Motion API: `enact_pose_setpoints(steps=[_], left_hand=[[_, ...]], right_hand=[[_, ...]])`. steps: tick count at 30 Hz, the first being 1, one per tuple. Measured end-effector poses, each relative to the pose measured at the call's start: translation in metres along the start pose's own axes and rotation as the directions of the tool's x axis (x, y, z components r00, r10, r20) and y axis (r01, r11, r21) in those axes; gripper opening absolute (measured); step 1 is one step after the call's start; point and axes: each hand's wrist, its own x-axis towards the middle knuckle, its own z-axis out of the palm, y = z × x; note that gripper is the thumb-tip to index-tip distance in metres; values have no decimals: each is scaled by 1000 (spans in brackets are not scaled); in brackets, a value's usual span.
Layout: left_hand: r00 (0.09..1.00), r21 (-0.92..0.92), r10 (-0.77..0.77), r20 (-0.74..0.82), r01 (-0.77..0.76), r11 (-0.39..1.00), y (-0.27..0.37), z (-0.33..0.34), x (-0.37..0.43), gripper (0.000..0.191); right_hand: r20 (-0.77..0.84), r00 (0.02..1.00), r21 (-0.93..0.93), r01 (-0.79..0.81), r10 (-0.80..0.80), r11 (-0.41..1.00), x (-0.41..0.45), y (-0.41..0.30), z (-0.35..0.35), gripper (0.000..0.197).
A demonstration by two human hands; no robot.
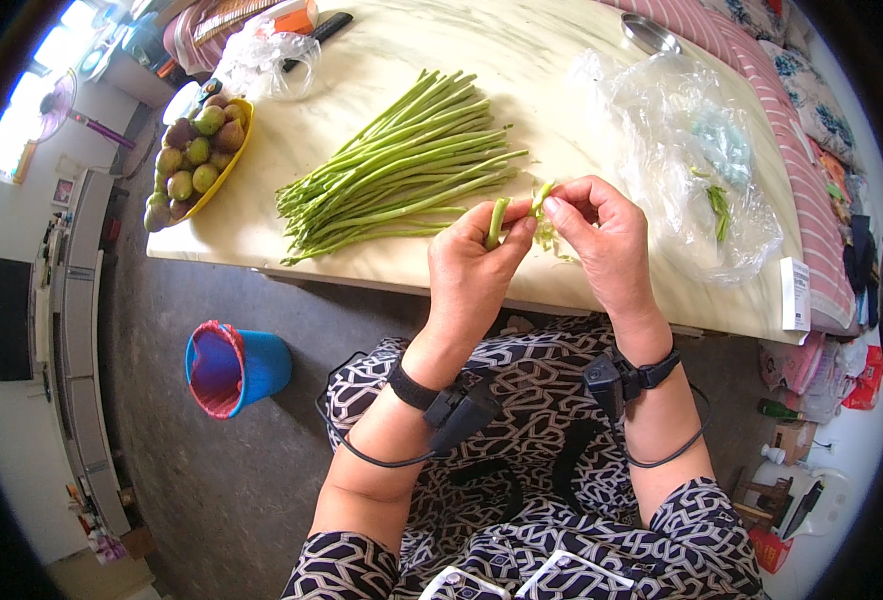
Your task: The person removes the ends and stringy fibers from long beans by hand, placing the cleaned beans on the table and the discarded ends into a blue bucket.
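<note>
Between the thumb and fingers of my left hand a short green stalk piece stands up. My right hand pinches another short green piece, close to the left fingertips. A large bundle of asparagus spears lies on the marble-patterned table, tips towards the lower left, cut ends towards the upper right. Thin green peelings lie on the table just beneath my hands. To the right is a crumpled clear plastic bag with a few green scraps on it.
A yellow basket of figs stands at the table's left. Behind it are a white plastic bag and a black remote control. A round metal lid or dish lies at the far right. A blue bin stands on the floor at left.
</note>
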Motion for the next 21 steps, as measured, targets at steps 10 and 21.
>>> enact_pose_setpoints(steps=[10,21], left_hand=[[1000,-23,-13,-9,12,1000,1,1,0,17],[986,324,152,-67,-122,938,-1,1,-1,18]], right_hand=[[0,1000,12,10,-10,1000,0,-2,-1,7],[19,1000,-8,5,-5,1000,-2,-3,0,6]])
